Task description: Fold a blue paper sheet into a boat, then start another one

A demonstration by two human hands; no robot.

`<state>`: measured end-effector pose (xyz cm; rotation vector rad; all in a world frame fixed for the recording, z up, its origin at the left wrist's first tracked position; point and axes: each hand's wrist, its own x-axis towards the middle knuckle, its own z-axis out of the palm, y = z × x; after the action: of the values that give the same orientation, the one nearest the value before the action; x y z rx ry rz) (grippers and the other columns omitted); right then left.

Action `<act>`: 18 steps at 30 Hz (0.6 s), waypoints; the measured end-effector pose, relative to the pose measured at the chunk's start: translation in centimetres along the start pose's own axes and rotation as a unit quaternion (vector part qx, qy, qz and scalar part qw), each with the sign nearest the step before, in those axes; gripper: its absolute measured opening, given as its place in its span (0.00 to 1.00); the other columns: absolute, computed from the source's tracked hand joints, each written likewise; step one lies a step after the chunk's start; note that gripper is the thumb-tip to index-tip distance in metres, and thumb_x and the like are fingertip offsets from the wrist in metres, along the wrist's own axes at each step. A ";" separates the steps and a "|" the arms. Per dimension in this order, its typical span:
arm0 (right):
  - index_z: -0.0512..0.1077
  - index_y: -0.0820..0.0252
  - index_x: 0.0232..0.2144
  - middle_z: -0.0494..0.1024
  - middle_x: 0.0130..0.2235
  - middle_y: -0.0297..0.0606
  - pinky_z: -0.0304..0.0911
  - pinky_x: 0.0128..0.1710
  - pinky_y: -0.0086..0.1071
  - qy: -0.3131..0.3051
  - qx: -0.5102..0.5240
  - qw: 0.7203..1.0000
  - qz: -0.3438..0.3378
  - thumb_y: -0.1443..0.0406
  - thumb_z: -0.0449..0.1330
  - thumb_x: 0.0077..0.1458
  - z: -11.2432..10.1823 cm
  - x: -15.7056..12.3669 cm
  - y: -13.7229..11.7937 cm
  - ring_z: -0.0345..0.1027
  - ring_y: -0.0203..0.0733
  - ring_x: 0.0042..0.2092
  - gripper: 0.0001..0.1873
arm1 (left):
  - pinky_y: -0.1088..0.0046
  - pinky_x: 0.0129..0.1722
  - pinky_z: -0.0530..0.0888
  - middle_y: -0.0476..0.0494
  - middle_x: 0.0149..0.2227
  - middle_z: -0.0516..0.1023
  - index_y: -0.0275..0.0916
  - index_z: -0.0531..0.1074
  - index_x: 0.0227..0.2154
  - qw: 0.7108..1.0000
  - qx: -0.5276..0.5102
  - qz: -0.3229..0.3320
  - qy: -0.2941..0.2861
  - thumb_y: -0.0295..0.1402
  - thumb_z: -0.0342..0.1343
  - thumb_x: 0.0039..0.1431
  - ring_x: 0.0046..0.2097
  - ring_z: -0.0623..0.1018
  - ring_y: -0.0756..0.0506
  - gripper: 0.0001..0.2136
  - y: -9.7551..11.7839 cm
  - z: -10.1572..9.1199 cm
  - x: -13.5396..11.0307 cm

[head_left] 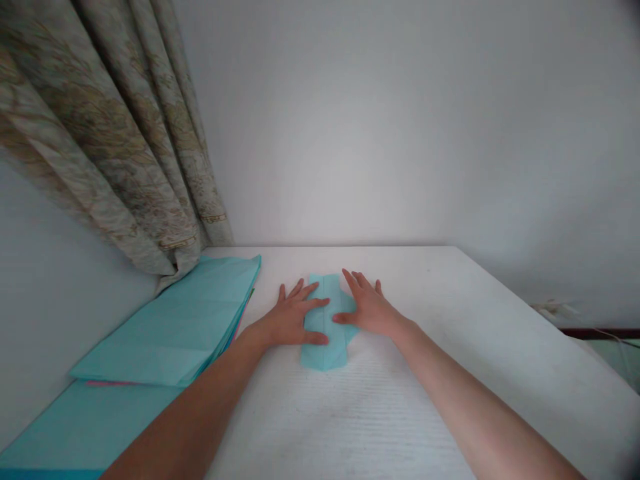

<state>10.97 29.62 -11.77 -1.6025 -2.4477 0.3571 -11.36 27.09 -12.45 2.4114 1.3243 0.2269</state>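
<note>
A small folded piece of light blue paper (326, 352) lies on the white table (430, 313) in front of me. My left hand (293, 319) rests flat on its left side, fingers stretched out over the paper. My right hand (365, 308) lies flat on its right side, fingers spread, thumb pointing in toward the middle fold. Both hands press the paper down; neither grips it.
A stack of larger light blue sheets (175, 327) lies at the table's left, with a pink edge showing underneath. A patterned curtain (125, 147) hangs at the back left. A plain white wall stands behind the table. The table's right edge drops off toward the floor.
</note>
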 end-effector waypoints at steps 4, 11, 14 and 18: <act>0.44 0.60 0.63 0.62 0.55 0.54 0.41 0.56 0.54 0.051 -0.017 0.998 0.031 0.47 0.62 0.41 -0.3 0.1 -0.1 0.53 0.59 0.57 0.53 | 0.35 0.54 0.36 0.39 0.66 0.43 0.56 0.57 0.58 1.000 -0.003 0.004 0.002 0.63 0.52 0.40 0.64 0.38 0.29 0.40 0.1 -0.1 -0.1; 0.44 0.63 0.63 0.76 0.36 0.43 0.51 0.49 0.44 0.015 0.008 1.000 0.015 0.45 0.63 0.38 -0.7 -0.2 -1.1 0.68 0.52 0.45 0.57 | 0.36 0.55 0.38 0.42 0.65 0.47 0.53 0.71 0.47 0.998 -0.039 0.020 0.037 0.57 0.50 0.50 0.65 0.41 0.32 0.24 0.1 -0.2 -0.1; 0.42 0.65 0.63 0.77 0.32 0.41 0.52 0.48 0.42 -0.002 0.001 1.000 -0.007 0.42 0.63 0.35 -0.8 -0.5 -1.8 0.69 0.52 0.42 0.61 | 0.38 0.56 0.38 0.45 0.65 0.48 0.50 0.74 0.41 0.997 -0.054 0.036 0.041 0.53 0.52 0.51 0.65 0.42 0.33 0.19 0.1 -0.2 0.0; 0.42 0.66 0.63 0.77 0.32 0.41 0.53 0.47 0.40 -0.005 0.001 1.000 0.008 0.43 0.63 0.37 -0.9 -0.5 -2.0 0.70 0.52 0.43 0.60 | 0.40 0.57 0.39 0.46 0.64 0.51 0.49 0.75 0.39 0.996 -0.064 0.036 0.040 0.48 0.51 0.56 0.65 0.43 0.35 0.14 0.0 -0.1 0.1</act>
<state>9.68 28.45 -10.35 -1.6233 -2.4418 0.3708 -11.33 27.14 -12.32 2.3668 1.2175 0.4204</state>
